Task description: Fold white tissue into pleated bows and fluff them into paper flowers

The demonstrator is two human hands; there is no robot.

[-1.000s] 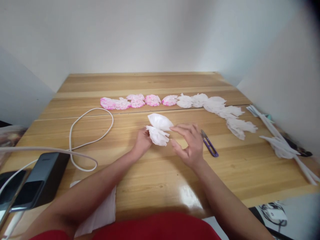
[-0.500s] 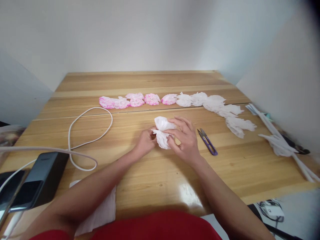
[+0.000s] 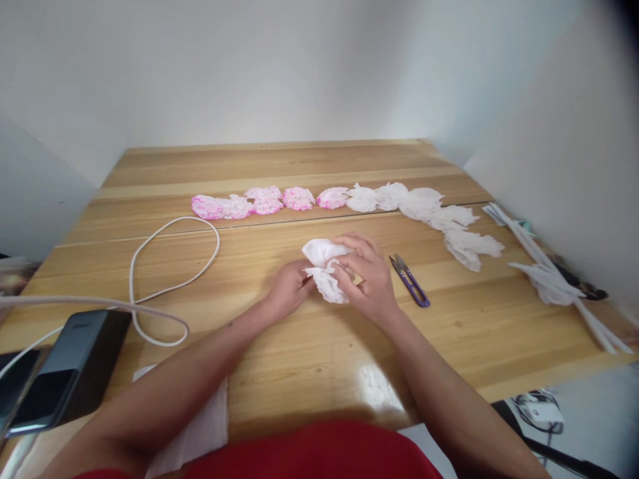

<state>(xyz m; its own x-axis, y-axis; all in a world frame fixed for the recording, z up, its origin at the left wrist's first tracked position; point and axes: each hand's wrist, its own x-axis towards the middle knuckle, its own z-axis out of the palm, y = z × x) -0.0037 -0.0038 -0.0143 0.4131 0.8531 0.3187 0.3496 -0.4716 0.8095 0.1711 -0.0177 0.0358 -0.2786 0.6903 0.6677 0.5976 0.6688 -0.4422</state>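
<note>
A crumpled white tissue-paper flower (image 3: pixel 323 253) is held above the middle of the wooden table. My left hand (image 3: pixel 289 289) pinches it from the left side, its fingertips partly hidden behind the paper. On the other side my right hand (image 3: pixel 368 273) has its fingers and thumb closed on the folds. Purple thread snips (image 3: pixel 410 282) lie just right of my right hand. Behind the hands runs a row of similar bunches, pink-tinged ones (image 3: pixel 298 197) on the left and plain white ones (image 3: pixel 422 203) on the right.
A white cable (image 3: pixel 217 249) loops across the left of the table (image 3: pixel 279 163), near a dark power bank (image 3: pixel 84 366). Long white strips (image 3: pixel 539 256) with a tied bunch lie at the right edge. White sheets (image 3: pixel 210 419) lie under my left forearm.
My right fingers have closed in more tightly on the flower's folds, and the paper has shifted shape slightly. The whole view has moved a little; the table items lie as before.
</note>
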